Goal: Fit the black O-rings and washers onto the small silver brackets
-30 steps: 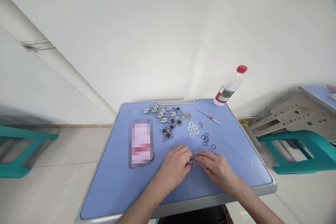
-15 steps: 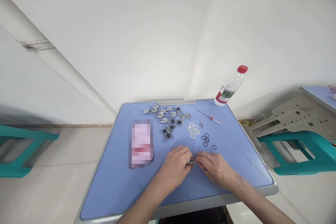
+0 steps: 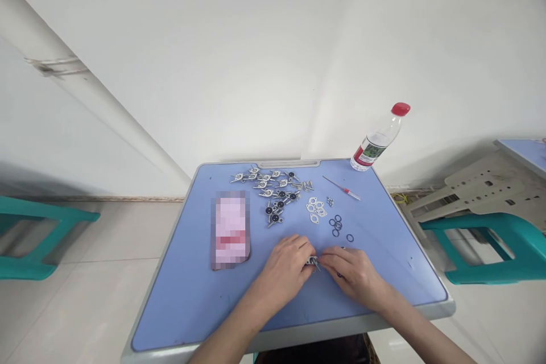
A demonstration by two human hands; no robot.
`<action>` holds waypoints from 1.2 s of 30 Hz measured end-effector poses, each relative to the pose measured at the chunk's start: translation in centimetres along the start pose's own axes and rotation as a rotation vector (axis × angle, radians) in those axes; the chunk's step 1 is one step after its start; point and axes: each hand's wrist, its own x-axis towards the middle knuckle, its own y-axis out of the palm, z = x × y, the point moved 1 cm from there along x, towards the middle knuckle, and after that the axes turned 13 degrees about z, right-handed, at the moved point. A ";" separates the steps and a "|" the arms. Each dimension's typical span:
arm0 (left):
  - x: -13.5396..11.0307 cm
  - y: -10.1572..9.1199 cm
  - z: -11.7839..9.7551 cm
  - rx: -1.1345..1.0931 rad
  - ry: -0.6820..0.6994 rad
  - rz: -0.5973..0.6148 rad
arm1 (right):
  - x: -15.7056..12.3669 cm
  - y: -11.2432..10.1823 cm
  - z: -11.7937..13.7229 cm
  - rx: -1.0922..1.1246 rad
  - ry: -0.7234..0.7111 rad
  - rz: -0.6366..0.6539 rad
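My left hand (image 3: pixel 285 268) and my right hand (image 3: pixel 354 273) meet low over the blue table (image 3: pixel 179 301), fingers pinched together on one small metal part (image 3: pixel 313 262) between them. Beyond the hands lies a heap of metal parts with black discs (image 3: pixel 275 192). To its right are white flat gaskets (image 3: pixel 315 209), tiny screws (image 3: pixel 329 201) and several black O-rings (image 3: pixel 338 225).
A pink phone-like item (image 3: pixel 230 228), blurred out, lies left of the hands. A thin red-handled screwdriver (image 3: pixel 343 187) and a tilted water bottle (image 3: pixel 377 139) with a red cap sit at the far right corner. Teal stools (image 3: pixel 495 244) stand on both sides of the table.
The view shifted slightly. Both hands stay pinched on the small part in nearly the same place.
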 end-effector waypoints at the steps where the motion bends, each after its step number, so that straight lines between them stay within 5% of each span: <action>1: 0.0 0.0 0.0 -0.001 -0.002 0.000 | -0.1 -0.1 0.0 0.041 0.012 -0.003; 6: -0.1 0.0 -0.1 -0.005 -0.004 0.001 | -0.2 -0.7 -0.2 0.141 0.091 -0.024; 14: 0.0 -0.1 -0.2 -0.010 -0.002 0.003 | -0.8 -0.1 -0.2 -0.072 -0.024 0.036; 20: -0.1 -0.1 -0.2 -0.012 -0.003 0.003 | -0.7 0.1 -0.3 -0.032 -0.017 0.019; 26: -0.1 -0.3 -0.4 -0.010 -0.005 0.009 | -0.4 -2.7 0.4 0.331 0.142 -0.105; 29: -0.1 -0.4 -0.4 -0.003 -0.007 0.023 | 0.2 -3.9 0.2 0.593 0.340 -0.138; 31: -0.1 -0.5 -0.5 0.005 -0.012 0.027 | 0.9 -4.0 -0.4 0.820 0.443 -0.202; 36: -0.1 -0.4 -0.4 0.011 -0.010 0.018 | 3.1 -2.7 -2.2 1.225 0.427 -0.287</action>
